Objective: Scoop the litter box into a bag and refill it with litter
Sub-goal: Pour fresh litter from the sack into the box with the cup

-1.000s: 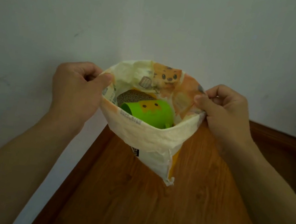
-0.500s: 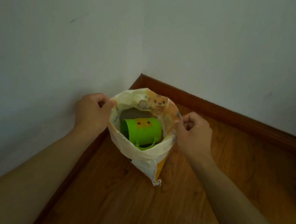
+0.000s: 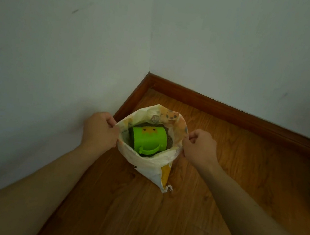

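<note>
The bag (image 3: 150, 164) is creamy white with soft orange patches, a little orange cartoon animal face printed near its top edge, and a bright yellow strip down one side. Inside it, the cup (image 3: 149, 139) is bright green with a small yellow face with dark dots for eyes, and it lies on dark grey, speckled litter (image 3: 168, 143). The floor (image 3: 155, 218) is warm orange-brown wood with darker grain lines, the baseboard (image 3: 231, 112) is a darker red-brown, and the walls (image 3: 60, 43) are plain pale white with a few small dark marks.
</note>
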